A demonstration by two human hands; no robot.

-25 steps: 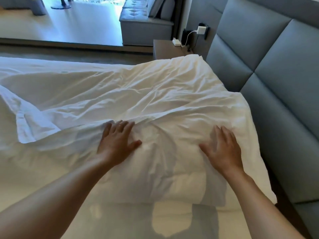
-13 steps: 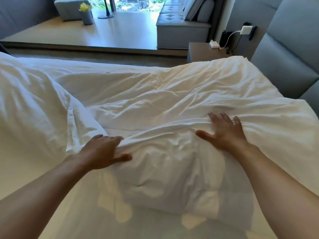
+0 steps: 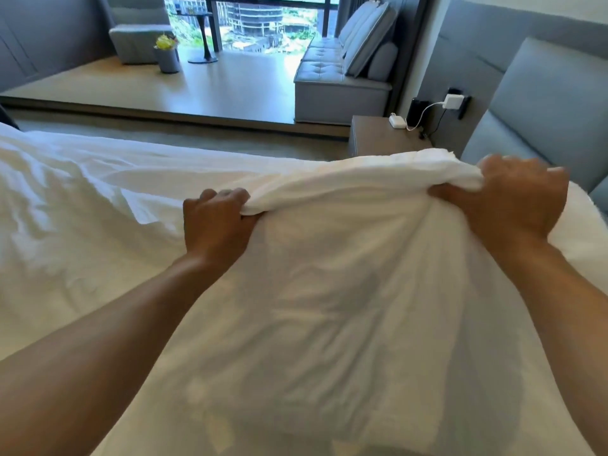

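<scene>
Duvet [image 3: 329,274], on the bed beside the padded headboard [image 3: 543,93], now rises in a bunched fold, since the left hand [image 3: 215,222] and right hand [image 3: 510,205], flat before, each clench it, likely ready to pull it straight.

Head-worn view, close, down over bed [image 3: 82,225].
</scene>
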